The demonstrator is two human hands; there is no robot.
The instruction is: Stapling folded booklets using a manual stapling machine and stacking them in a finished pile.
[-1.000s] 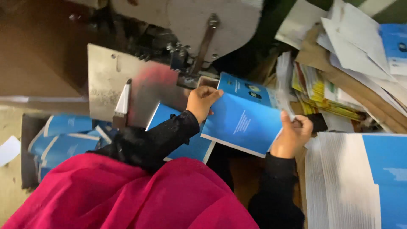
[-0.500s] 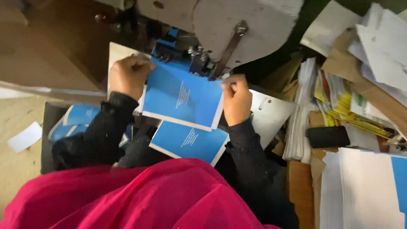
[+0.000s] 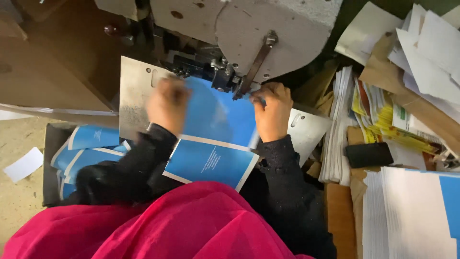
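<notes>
A blue booklet (image 3: 218, 115) lies spread over the metal plate (image 3: 134, 91) of a grey stitching machine (image 3: 249, 29), under its dark head (image 3: 223, 76). My left hand (image 3: 166, 103), blurred, presses on the booklet's left part. My right hand (image 3: 273, 111) holds the booklet's right edge beside the machine's slanted lever. A second blue booklet with a white border (image 3: 208, 163) rests lower down, between my black sleeves, above my red garment.
More blue booklets (image 3: 84, 151) lie in a dark bin at the left. At the right sit stacks of white sheets (image 3: 407, 216), a black phone (image 3: 369, 154), yellow printed papers (image 3: 388, 120) and loose brown and white paper (image 3: 431, 57). A paper scrap (image 3: 24, 164) lies on the floor.
I carried the blue booklet from the right onto the machine plate and pushed it under the head. Both hands moved up with it; the view shifted left.
</notes>
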